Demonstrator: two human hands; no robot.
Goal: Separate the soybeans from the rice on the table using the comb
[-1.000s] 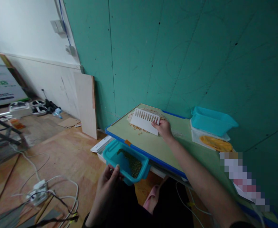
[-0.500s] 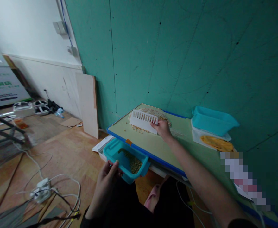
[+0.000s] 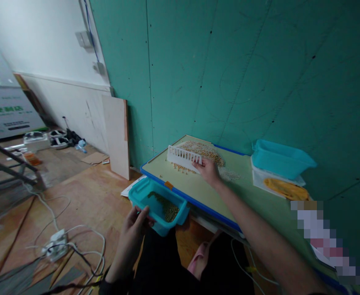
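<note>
My left hand [image 3: 138, 223] is closed on the near rim of a turquoise plastic bin [image 3: 151, 207], held just below the table's front edge. Dried beans or peas [image 3: 169, 211] lie in the bin, mostly toward its right end. On the pale green tabletop [image 3: 204, 190], my right hand [image 3: 207, 170] grips one end of a white slotted plastic strip [image 3: 183, 159], which stands tilted on its long edge. Behind the strip spreads a heap of small grains mixed with yellowish beans [image 3: 204, 149]. A few loose beans [image 3: 180, 168] lie in front of it.
At the table's right stands another turquoise bin [image 3: 281, 159] on a white tray, with a yellow cloth [image 3: 286, 188] beside it. A green wall [image 3: 229, 73] rises behind the table. A power strip [image 3: 56, 246] with cables lies on the floor at left.
The white slotted strip has tipped back and come slightly nearer the table's front edge. The bin in my left hand has shifted a little to the left, and the camera view has turned slightly.
</note>
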